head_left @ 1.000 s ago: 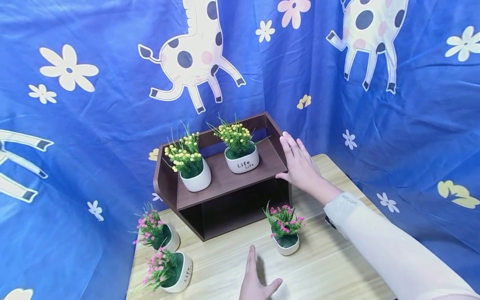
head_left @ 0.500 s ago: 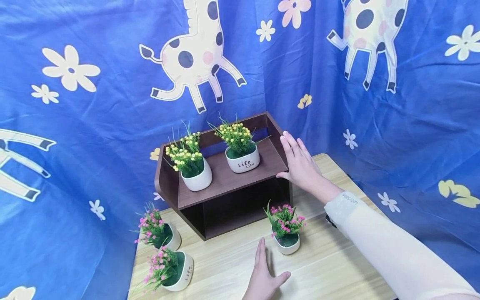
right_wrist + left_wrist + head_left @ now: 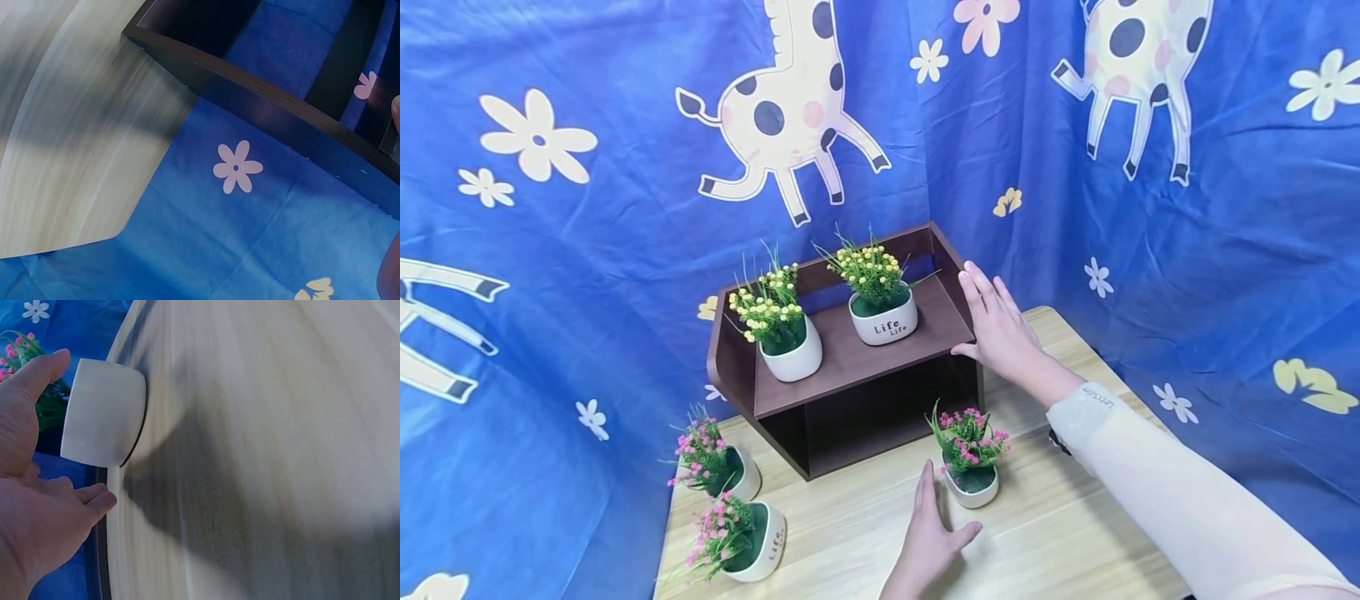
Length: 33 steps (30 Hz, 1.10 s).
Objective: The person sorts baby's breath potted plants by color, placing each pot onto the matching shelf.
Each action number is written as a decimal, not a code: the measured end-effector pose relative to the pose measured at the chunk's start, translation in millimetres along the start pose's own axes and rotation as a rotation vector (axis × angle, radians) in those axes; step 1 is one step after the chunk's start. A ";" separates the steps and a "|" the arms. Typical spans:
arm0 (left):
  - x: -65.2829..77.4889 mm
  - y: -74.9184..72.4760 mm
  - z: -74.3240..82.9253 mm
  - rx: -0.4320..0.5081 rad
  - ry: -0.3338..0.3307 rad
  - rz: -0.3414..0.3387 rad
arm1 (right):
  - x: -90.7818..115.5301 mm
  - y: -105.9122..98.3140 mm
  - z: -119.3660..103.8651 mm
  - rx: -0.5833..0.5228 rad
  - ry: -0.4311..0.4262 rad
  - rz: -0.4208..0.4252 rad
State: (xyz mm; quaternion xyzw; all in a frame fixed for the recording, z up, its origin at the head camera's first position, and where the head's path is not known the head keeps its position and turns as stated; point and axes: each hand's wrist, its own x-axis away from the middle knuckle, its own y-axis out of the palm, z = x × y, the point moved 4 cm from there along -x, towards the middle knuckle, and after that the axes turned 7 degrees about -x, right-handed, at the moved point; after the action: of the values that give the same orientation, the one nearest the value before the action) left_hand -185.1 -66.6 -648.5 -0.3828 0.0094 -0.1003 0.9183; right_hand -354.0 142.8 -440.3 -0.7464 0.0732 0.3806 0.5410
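My left hand [image 3: 927,533] reaches over the table, thumb spread from the straight fingers, holding nothing. Just beyond it stands a white pot of pink artificial flowers [image 3: 972,462]; in the left wrist view the pot [image 3: 105,412] lies past the thumb and fingertips. My right hand [image 3: 1006,337] rests at the right side panel of a dark brown two-tier shelf [image 3: 850,367], fingers extended and thumb near the front edge. Only bits of that hand show in the right wrist view, beside the shelf's side panel [image 3: 250,94].
On the upper shelf stand two white pots of yellow flowers, a left one [image 3: 793,354] and a right one [image 3: 885,321]. Two pink-flowered pots, a rear one [image 3: 741,475] and a front one [image 3: 767,542], stand at the table's left. A blue patterned curtain [image 3: 625,250] hangs behind.
My left hand has moved forward and to the right, closer to the pink-flowered pot on the right. The right hand keeps its place at the shelf's side.
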 end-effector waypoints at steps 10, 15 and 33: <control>-13.3 -5.2 0.7 -0.004 0.008 0.011 | -0.1 0.9 -2.3 0.013 0.007 0.002; -18.3 -5.4 4.1 -0.023 0.025 0.005 | 0.7 -0.7 -3.4 0.018 0.020 0.000; -33.5 6.5 9.3 -0.073 0.028 0.092 | 1.8 1.8 -3.0 0.019 0.014 -0.004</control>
State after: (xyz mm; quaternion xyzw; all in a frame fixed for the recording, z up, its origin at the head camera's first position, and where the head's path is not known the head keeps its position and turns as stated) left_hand -215.9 -49.2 -648.5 -0.4139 0.0435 -0.0629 0.9071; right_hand -352.2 140.0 -442.4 -0.7440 0.0791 0.3735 0.5483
